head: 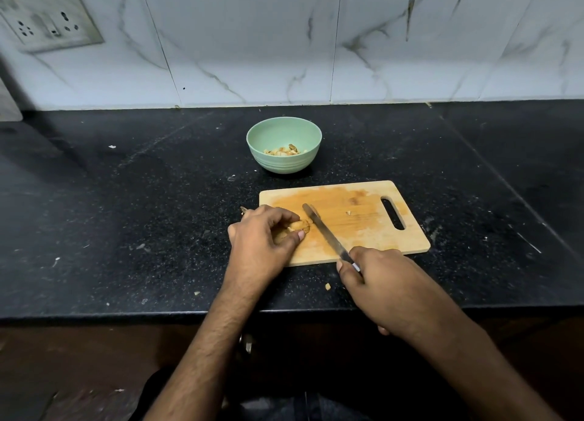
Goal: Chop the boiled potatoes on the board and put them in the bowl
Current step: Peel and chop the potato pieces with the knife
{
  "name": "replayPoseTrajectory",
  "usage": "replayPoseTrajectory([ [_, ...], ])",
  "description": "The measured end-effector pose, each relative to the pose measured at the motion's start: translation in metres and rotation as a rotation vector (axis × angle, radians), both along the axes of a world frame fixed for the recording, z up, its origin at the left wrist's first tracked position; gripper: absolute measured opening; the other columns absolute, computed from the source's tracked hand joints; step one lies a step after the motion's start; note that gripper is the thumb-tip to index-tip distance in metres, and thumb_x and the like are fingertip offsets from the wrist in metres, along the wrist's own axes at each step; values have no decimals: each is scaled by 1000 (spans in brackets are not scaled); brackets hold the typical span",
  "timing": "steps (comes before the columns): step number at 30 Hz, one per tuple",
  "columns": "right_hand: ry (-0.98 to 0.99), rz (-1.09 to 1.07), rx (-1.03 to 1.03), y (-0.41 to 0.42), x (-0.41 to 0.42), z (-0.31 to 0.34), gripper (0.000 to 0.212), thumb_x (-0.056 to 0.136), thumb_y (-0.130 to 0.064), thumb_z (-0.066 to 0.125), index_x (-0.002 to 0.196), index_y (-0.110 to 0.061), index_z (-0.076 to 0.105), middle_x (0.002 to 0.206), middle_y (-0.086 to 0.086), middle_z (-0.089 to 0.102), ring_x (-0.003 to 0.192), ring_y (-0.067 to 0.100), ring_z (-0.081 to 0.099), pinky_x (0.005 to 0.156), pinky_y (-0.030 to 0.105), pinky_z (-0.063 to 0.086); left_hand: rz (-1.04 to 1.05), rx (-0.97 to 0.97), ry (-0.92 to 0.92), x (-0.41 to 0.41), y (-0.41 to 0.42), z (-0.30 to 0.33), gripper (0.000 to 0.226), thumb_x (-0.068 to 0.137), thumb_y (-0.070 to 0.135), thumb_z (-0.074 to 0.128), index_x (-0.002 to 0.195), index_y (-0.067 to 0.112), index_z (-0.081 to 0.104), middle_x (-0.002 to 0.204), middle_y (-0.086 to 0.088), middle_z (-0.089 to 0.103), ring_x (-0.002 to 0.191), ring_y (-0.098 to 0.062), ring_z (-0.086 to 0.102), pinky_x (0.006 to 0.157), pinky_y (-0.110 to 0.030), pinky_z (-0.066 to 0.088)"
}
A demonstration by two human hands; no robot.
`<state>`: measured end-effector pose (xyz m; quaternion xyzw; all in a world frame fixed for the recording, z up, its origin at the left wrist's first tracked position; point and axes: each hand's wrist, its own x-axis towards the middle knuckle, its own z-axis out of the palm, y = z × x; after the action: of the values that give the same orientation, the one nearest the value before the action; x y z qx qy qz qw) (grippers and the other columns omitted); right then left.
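Observation:
A wooden chopping board lies on the black counter. At its left end my left hand curls its fingers round a boiled potato and holds it on the board. My right hand grips the handle of a knife. The blade lies slanted over the board, its edge right beside the potato. A small crumb of potato sits mid-board. Behind the board stands a green bowl with several chopped potato pieces in it.
The black counter is speckled with crumbs, one near its front edge. A marble-tiled wall rises behind, with a socket plate at the upper left. The counter's front edge runs just below my hands.

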<state>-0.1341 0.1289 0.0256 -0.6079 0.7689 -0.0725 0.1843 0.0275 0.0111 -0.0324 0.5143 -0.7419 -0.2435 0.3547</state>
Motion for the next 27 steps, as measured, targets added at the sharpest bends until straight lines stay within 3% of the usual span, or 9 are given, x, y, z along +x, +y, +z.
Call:
replayPoseTrajectory([
  [6,26,13,-18,5,7,-5,37,104,-48,35,116,-23,59,83,-5,61,55,9,50,69,35,58,18,39,45,-2,-1,-2,22,74,40,85,86,36,67,81,19,66,89,-5,62,93,-50,50],
  [12,56,64,-38,5,26,-10,36,104,-48,35,114,-21,57,98,-1,64,86,20,61,72,33,49,84,43,62,-3,1,-1,26,71,48,86,76,33,65,72,16,64,80,-6,60,86,-50,52],
  [22,75,-2,-30,-12,16,1,33,105,-45,34,114,-20,55,79,-3,54,72,17,57,68,35,49,171,27,66,-14,2,7,31,70,49,86,89,28,73,71,16,66,77,-6,64,81,-40,56],
  [27,29,19,-5,-3,21,-3,33,104,-47,35,113,-22,55,82,-2,61,65,16,61,71,37,58,126,24,128,-7,5,1,21,82,28,82,102,26,78,87,15,74,84,-2,67,86,-32,58],
])
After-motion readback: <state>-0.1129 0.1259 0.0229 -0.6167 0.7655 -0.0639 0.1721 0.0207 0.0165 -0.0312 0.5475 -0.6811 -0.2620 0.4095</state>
